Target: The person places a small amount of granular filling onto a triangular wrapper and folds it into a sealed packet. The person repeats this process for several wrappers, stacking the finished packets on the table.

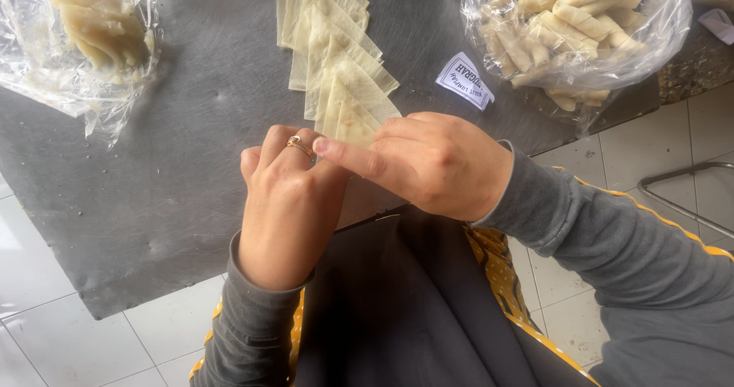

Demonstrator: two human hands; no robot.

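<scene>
Looking steeply down from head height, close over both hands (359,180) at the near edge of a grey table (176,165), facing across it toward the bags (581,35) along the far side.

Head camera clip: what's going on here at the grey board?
A person in grey sleeves works at a grey board. Both hands are together at the near end of a fanned stack of thin pale pastry sheets: the left hand, wearing a ring, and the right hand pinch the nearest sheet. A clear bag of finished rolls lies at the upper right, and another plastic sheet holding pale dough pieces lies at the upper left.
</scene>
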